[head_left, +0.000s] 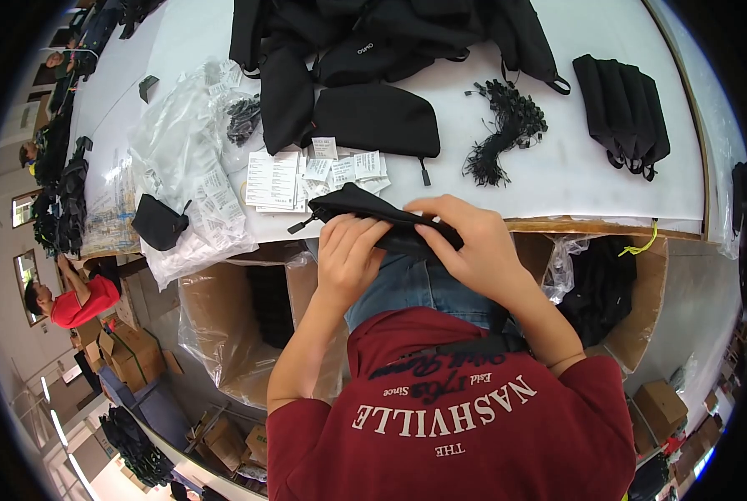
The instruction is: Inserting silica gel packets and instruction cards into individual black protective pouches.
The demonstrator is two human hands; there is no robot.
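Note:
At the table's near edge both of my hands grip a black zippered pouch (pixel 353 200). My left hand (pixel 350 255) has its fingers closed on the pouch's near side, close to the end where a zipper pull hangs. My right hand (pixel 465 242) pinches the other end between thumb and fingers. Just beyond lie white printed cards (pixel 275 179) and small white labels (pixel 344 169). Another black pouch (pixel 378 119) rests flat behind them, its zipper pull pointing toward me. What the pouch holds inside is hidden.
More black pouches (pixel 390 42) are heaped at the back. A bunch of black string tags (pixel 507 125) lies right of centre, and several stacked pouches (pixel 624 113) farther right. Clear plastic bags (pixel 190 142) and a small black pouch (pixel 159 223) lie left. Cardboard boxes (pixel 215 309) stand below the edge.

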